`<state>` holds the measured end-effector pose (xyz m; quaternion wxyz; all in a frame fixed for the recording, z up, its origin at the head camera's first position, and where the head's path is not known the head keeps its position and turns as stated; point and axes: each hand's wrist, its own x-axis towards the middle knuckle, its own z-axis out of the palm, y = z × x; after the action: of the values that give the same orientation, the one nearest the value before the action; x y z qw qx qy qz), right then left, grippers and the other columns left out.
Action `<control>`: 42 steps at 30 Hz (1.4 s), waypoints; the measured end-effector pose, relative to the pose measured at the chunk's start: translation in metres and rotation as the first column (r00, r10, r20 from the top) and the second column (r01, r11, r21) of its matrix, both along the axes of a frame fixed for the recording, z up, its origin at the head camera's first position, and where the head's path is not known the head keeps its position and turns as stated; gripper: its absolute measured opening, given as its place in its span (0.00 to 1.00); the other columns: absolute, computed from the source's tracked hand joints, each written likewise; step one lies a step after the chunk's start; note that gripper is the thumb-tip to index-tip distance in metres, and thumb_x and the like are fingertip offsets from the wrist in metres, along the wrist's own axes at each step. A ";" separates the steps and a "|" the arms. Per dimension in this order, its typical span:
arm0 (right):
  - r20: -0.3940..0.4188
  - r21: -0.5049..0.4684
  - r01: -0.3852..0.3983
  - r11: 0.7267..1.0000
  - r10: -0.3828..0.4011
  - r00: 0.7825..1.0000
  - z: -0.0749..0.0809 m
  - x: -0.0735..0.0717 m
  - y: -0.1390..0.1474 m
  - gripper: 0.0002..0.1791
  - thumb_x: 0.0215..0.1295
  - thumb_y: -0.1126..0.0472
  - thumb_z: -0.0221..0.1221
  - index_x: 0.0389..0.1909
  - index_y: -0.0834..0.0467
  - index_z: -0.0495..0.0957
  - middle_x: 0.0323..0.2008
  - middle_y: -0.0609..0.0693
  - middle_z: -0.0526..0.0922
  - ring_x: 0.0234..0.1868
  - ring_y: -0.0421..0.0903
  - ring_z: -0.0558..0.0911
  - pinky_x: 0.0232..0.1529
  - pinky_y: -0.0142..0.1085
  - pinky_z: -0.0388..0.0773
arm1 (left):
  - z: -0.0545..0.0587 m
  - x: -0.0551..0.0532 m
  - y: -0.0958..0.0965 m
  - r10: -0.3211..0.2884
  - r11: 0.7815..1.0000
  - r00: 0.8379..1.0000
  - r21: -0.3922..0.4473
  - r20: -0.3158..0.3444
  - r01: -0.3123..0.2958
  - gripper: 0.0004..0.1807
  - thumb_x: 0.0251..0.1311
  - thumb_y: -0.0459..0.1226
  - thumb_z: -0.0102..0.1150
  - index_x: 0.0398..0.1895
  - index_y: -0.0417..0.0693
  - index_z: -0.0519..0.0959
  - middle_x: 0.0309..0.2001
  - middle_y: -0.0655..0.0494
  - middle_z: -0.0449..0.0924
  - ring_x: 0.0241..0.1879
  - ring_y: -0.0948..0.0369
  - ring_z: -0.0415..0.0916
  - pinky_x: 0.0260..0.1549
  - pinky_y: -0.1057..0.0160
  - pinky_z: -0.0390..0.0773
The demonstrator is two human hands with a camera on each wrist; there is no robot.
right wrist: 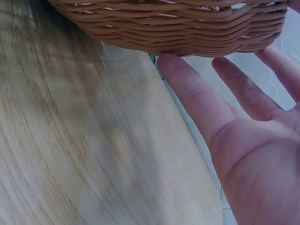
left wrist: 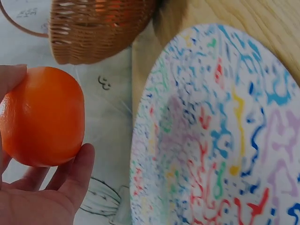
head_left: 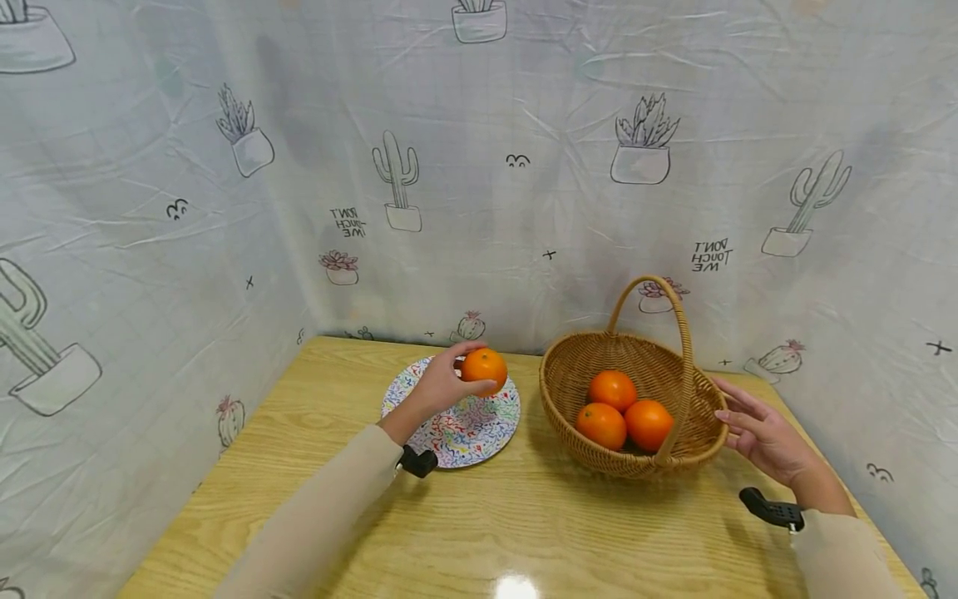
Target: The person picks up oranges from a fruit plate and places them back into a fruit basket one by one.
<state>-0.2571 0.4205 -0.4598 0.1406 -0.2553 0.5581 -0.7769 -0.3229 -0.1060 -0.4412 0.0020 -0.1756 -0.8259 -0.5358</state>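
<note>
My left hand [head_left: 443,384] grips an orange [head_left: 485,371] between thumb and fingers, above the far part of a round plate [head_left: 467,453] with multicoloured squiggles. In the left wrist view the orange [left wrist: 47,117] appears apart from the plate [left wrist: 220,140], with fingertips under and beside it. On the right stands a wicker basket [head_left: 557,416] with a tall arched handle, holding three oranges [head_left: 612,389]. My right hand [head_left: 771,441] is at the basket's right rim. Its fingers [right wrist: 201,91] look mostly straight, tips touching or very near the woven outer side; the thumb lies by the rim.
Both things stand on a light wooden table [head_left: 449,524]. A pale curtain [head_left: 479,166] printed with potted cacti hangs close behind the table and along both sides. A black strap [head_left: 771,507] is around the right wrist, another strap [head_left: 417,460] around the left.
</note>
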 end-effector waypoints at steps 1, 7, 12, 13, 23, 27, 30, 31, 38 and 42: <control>0.000 -0.002 -0.002 1.000 0.002 1.000 0.000 0.000 0.000 0.34 0.79 0.77 0.33 0.80 0.51 0.59 0.67 0.45 0.77 0.61 0.43 0.83 0.55 0.40 0.85 | 0.003 0.001 0.001 -0.004 1.000 1.000 -0.005 0.000 0.004 0.36 0.57 0.47 0.76 0.69 0.61 0.74 0.62 0.51 0.78 0.54 0.52 0.79 0.47 0.55 0.86; -0.003 0.005 0.008 1.000 -0.008 1.000 0.000 0.000 0.001 0.34 0.79 0.77 0.34 0.80 0.51 0.60 0.66 0.43 0.78 0.58 0.41 0.83 0.55 0.39 0.85 | 0.021 0.004 0.013 -0.047 0.999 0.999 -0.001 0.001 0.047 0.35 0.56 0.49 0.76 0.69 0.62 0.75 0.60 0.51 0.78 0.54 0.52 0.79 0.46 0.55 0.86; -0.004 0.009 0.017 1.000 -0.017 1.000 0.000 0.000 0.000 0.34 0.79 0.77 0.34 0.79 0.51 0.60 0.65 0.43 0.78 0.57 0.41 0.84 0.54 0.39 0.85 | 0.033 0.002 0.025 -0.078 0.997 0.997 -0.012 -0.014 0.078 0.35 0.56 0.50 0.75 0.68 0.62 0.75 0.58 0.51 0.80 0.54 0.53 0.79 0.44 0.55 0.86; -0.003 0.008 0.017 1.000 -0.017 1.000 0.000 0.000 0.000 0.34 0.79 0.77 0.34 0.79 0.51 0.60 0.65 0.43 0.78 0.58 0.41 0.84 0.54 0.39 0.85 | 0.036 0.002 0.028 -0.082 0.996 0.996 -0.021 -0.020 0.082 0.35 0.56 0.50 0.75 0.69 0.62 0.75 0.58 0.51 0.80 0.54 0.53 0.79 0.44 0.56 0.86; 0.004 0.015 0.013 1.000 -0.013 1.000 0.001 -0.001 0.000 0.34 0.79 0.77 0.34 0.80 0.51 0.59 0.66 0.43 0.78 0.61 0.43 0.83 0.55 0.40 0.85 | 0.048 0.000 0.054 -0.141 0.990 0.990 -0.022 -0.024 0.140 0.36 0.56 0.49 0.76 0.69 0.57 0.75 0.59 0.52 0.79 0.54 0.53 0.78 0.44 0.57 0.85; -0.005 0.006 0.004 1.000 -0.004 1.000 0.001 -0.001 -0.001 0.34 0.79 0.77 0.34 0.80 0.51 0.60 0.66 0.44 0.78 0.60 0.43 0.83 0.55 0.39 0.85 | 0.050 -0.001 0.065 -0.153 0.988 0.988 -0.013 -0.031 0.153 0.35 0.56 0.48 0.76 0.68 0.56 0.76 0.58 0.52 0.80 0.54 0.52 0.79 0.45 0.58 0.85; -0.011 0.000 0.000 1.000 0.000 1.000 0.001 -0.001 -0.001 0.34 0.78 0.77 0.33 0.80 0.52 0.59 0.66 0.45 0.78 0.60 0.43 0.83 0.55 0.39 0.85 | 0.051 -0.002 0.072 -0.157 0.988 0.987 -0.009 -0.035 0.157 0.35 0.56 0.49 0.75 0.68 0.56 0.76 0.57 0.52 0.81 0.54 0.52 0.80 0.45 0.58 0.85; -0.012 0.000 0.000 1.000 0.000 1.000 0.001 -0.001 -0.002 0.34 0.78 0.77 0.34 0.80 0.52 0.59 0.66 0.45 0.78 0.60 0.43 0.83 0.55 0.39 0.85 | 0.052 -0.002 0.075 -0.160 0.987 0.987 -0.008 -0.034 0.160 0.35 0.56 0.49 0.75 0.68 0.56 0.76 0.57 0.52 0.81 0.54 0.52 0.80 0.45 0.58 0.85; -0.013 0.005 0.003 1.000 -0.003 1.000 0.001 -0.001 -0.002 0.34 0.78 0.77 0.34 0.80 0.53 0.59 0.65 0.45 0.78 0.59 0.43 0.84 0.55 0.39 0.85 | 0.060 -0.005 0.093 -0.175 0.984 0.984 -0.050 -0.034 0.174 0.36 0.55 0.51 0.76 0.68 0.57 0.76 0.54 0.54 0.81 0.52 0.56 0.79 0.45 0.60 0.84; -0.009 0.006 0.014 1.000 -0.014 1.000 0.002 -0.001 -0.002 0.34 0.78 0.77 0.34 0.80 0.53 0.59 0.65 0.46 0.78 0.59 0.43 0.84 0.55 0.39 0.85 | 0.064 -0.006 0.104 -0.207 0.978 0.977 -0.049 -0.045 0.205 0.36 0.56 0.49 0.75 0.68 0.55 0.76 0.54 0.54 0.82 0.52 0.56 0.79 0.45 0.62 0.84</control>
<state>-0.2577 0.4189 -0.4583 0.1336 -0.2545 0.5630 -0.7748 -0.3294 -0.0021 -0.3769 -0.0367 -0.2736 -0.8145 -0.5103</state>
